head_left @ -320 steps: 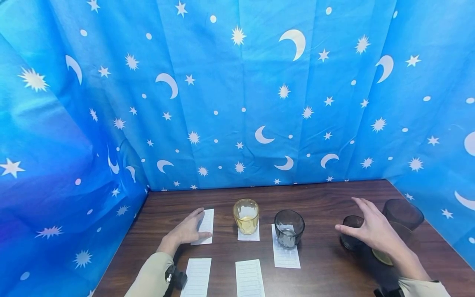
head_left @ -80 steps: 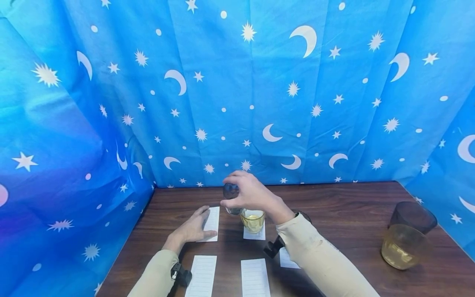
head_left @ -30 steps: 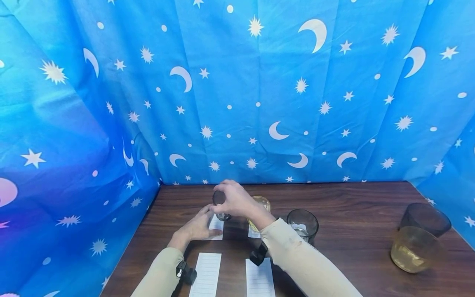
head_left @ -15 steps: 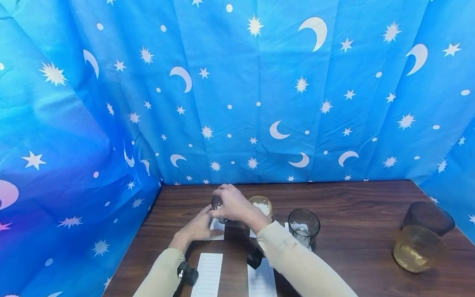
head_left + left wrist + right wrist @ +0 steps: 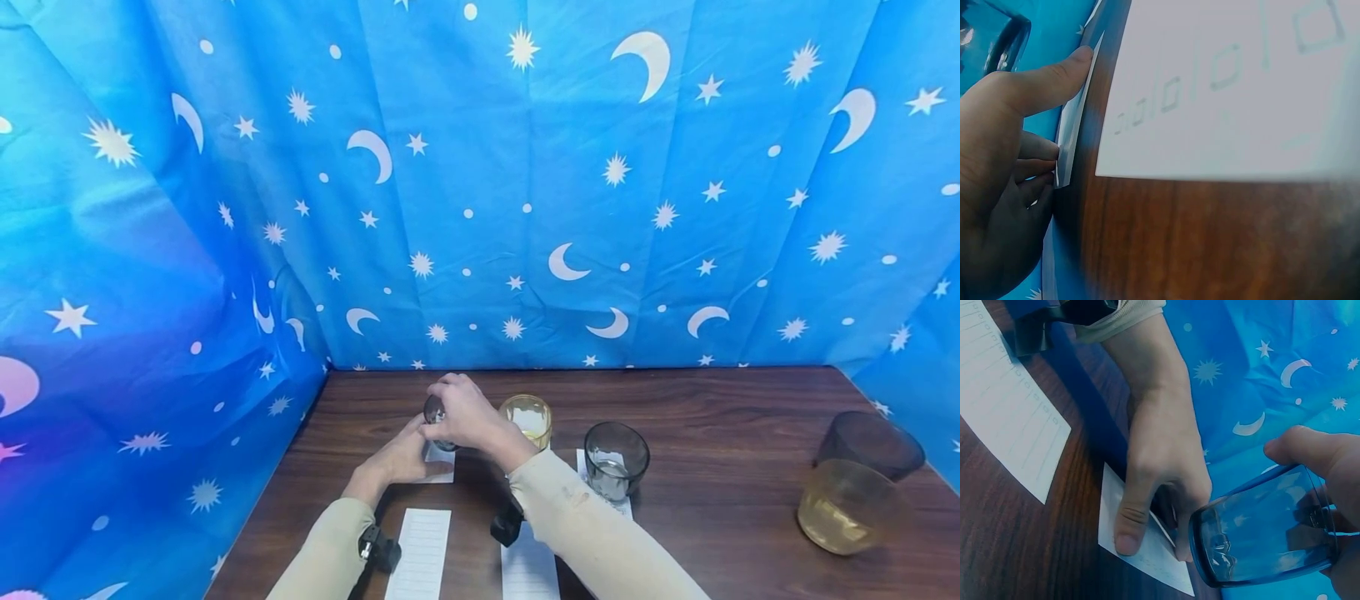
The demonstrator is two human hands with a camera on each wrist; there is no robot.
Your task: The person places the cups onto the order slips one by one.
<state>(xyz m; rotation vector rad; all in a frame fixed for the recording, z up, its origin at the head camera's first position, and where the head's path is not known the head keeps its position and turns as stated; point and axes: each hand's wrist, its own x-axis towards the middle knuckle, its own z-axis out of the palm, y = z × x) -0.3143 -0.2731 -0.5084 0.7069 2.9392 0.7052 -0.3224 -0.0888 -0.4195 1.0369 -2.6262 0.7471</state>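
Note:
My right hand point(image 5: 471, 418) holds a small dark-tinted drinking glass point(image 5: 434, 412), thumb and fingers round its rim end. In the right wrist view, the clear-walled glass point(image 5: 1260, 531) appears tilted, its base close beside the fingers of my left hand point(image 5: 1163, 450). That left hand point(image 5: 396, 458) rests on a printed paper sheet point(image 5: 444, 467), with its thumb point(image 5: 1127, 544) flat on the paper. In the left wrist view, the same sheet point(image 5: 1072, 140) shows edge-on at the fingertips.
A yellow glass point(image 5: 528, 412) and a dark glass point(image 5: 617, 467) stand on sheets right of my hands. At far right are another dark glass point(image 5: 873, 442) and a yellow one point(image 5: 836, 517). Two lined sheets point(image 5: 420, 550) lie nearer me. A starry blue curtain point(image 5: 480, 167) borders the table.
My right hand has taken the small dark glass from the table's right side, carried it left past the yellow glass, and lowered it near the left sheet. My left hand stays on that sheet.

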